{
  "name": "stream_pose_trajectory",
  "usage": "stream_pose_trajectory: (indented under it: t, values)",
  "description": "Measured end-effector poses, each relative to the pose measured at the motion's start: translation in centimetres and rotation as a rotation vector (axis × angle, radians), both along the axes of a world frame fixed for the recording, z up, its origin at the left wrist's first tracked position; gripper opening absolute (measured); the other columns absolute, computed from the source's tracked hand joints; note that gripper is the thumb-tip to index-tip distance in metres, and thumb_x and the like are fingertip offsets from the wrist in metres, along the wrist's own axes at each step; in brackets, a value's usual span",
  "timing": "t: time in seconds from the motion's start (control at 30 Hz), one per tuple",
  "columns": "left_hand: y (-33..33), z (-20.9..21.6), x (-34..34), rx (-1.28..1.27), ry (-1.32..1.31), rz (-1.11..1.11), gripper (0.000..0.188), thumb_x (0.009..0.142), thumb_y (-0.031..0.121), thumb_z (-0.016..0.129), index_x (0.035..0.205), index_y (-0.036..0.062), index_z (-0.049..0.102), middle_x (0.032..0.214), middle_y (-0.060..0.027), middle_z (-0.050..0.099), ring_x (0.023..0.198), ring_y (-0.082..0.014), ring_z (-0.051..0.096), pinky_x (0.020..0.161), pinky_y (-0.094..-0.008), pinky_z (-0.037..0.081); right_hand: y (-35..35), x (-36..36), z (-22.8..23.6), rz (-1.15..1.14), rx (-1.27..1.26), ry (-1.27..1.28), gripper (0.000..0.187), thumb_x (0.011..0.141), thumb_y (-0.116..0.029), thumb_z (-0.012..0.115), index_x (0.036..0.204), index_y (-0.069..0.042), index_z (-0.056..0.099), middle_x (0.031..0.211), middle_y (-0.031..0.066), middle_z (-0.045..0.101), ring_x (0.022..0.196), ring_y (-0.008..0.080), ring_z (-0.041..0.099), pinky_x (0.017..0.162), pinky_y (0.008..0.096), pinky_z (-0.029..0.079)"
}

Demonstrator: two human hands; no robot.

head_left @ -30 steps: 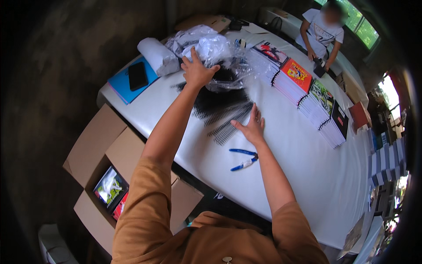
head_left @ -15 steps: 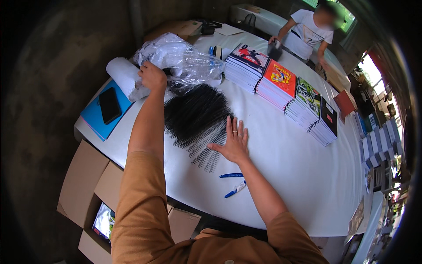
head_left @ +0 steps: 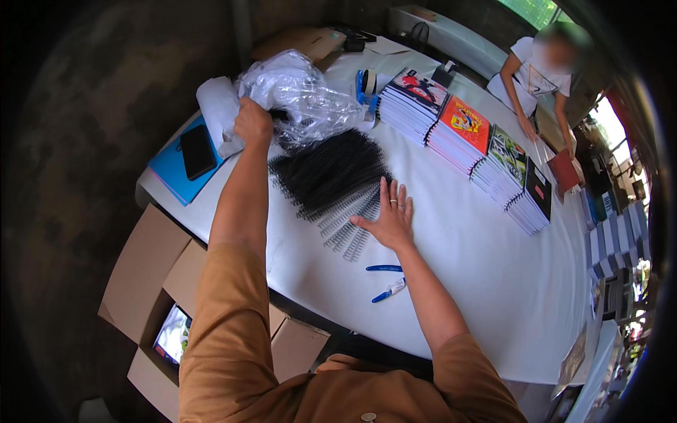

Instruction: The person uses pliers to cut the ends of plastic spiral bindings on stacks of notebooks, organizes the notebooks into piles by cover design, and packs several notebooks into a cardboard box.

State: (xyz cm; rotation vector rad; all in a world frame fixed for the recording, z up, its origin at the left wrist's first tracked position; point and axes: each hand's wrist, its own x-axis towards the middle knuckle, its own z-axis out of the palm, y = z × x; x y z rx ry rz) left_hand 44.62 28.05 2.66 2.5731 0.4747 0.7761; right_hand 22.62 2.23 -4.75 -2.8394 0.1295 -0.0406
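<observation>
Clutched in my left hand [head_left: 252, 121], fingers closed, is the edge of a crumpled clear plastic bag [head_left: 303, 88] at the table's far left. A fanned heap of black spiral binding coils [head_left: 331, 166] lies just in front of the bag. My right hand [head_left: 393, 218] rests with spread fingers at the right edge of the coils, thumb beside their near ends. Below that hand sits a blue-handled tool [head_left: 388, 290] like pliers, partly hidden by my forearm. Left of the bag are a white roll [head_left: 217, 106] and a black phone [head_left: 197, 151] on a blue folder [head_left: 169, 169].
Stacks of spiral-bound notebooks [head_left: 462, 127] form a row on the white-covered table [head_left: 486, 282]. Tape rolls [head_left: 367, 82] stand beside them. An open cardboard box [head_left: 144, 275] is below the table's left edge. Across the table a person [head_left: 536, 77] leans over the surface.
The whole view has shifted, moving the table slightly right and up. Both my hands keep their places on bag and coils. The other person has let go of a dark object behind the notebooks.
</observation>
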Motion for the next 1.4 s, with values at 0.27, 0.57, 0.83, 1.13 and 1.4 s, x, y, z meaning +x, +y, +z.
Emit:
stream_pose_trajectory:
  t: [0.27,0.57,0.83,1.13,1.4]
  values:
    - [-0.6,-0.5,-3.6,-0.093,-0.003,0.044,0.022,0.078,0.010,0.054,0.097,-0.0018,0.051,0.085,-0.0215,0.066,0.083,-0.0382,0.065,0.074,-0.0454,0.050,0.0,-0.1,-0.1,0.002,0.011,-0.019,0.119,0.063,-0.082,0.049,0.147,-0.011,0.002,0.150,0.0225,0.007,0.140,0.0364,0.001,0.110,0.0510,-0.001]
    - [0.2,0.2,-6.8,-0.305,0.044,0.027,0.044,0.075,0.017,0.063,0.114,0.0031,0.049,0.102,-0.0233,0.062,0.098,-0.0395,0.059,0.083,-0.0464,0.046,0.5,0.0,-0.2,0.009,0.013,-0.050,0.119,0.065,-0.083,0.045,0.146,-0.010,-0.002,0.149,0.0262,0.004,0.140,0.0364,-0.002,0.110,0.0511,-0.003]
    - [-7.0,5.2,-16.6,0.059,-0.354,-0.808,0.062,0.069,0.021,0.076,0.124,0.0089,0.050,0.126,-0.0207,0.043,0.116,-0.0389,0.041,0.097,-0.0456,0.034,-0.1,-0.1,-0.2,-0.007,-0.023,-0.001,0.120,0.065,-0.084,0.042,0.146,-0.006,-0.001,0.149,0.0267,0.006,0.140,0.0372,-0.001,0.110,0.0527,-0.003]
    - [-11.3,2.8,-23.8,0.001,-0.305,-1.110,0.033,0.072,0.010,0.069,0.104,0.0087,0.061,0.109,-0.0098,0.054,0.106,-0.0301,0.048,0.089,-0.0402,0.036,6.2,1.5,-1.0,0.342,-0.260,-0.384,0.073,0.087,-0.047,0.041,0.141,-0.002,0.020,0.144,0.0286,0.020,0.135,0.0445,0.015,0.102,0.0631,0.016]
    - [-10.6,1.1,-30.2,-0.065,-0.273,-0.970,0.040,0.073,0.012,0.072,0.111,0.0067,0.058,0.117,-0.0117,0.053,0.116,-0.0313,0.044,0.099,-0.0406,0.030,-0.1,1.9,-1.6,0.403,0.378,-0.044,0.091,0.085,-0.065,0.037,0.146,-0.005,0.004,0.143,0.0334,0.017,0.139,0.0376,0.010,0.111,0.0507,0.007]
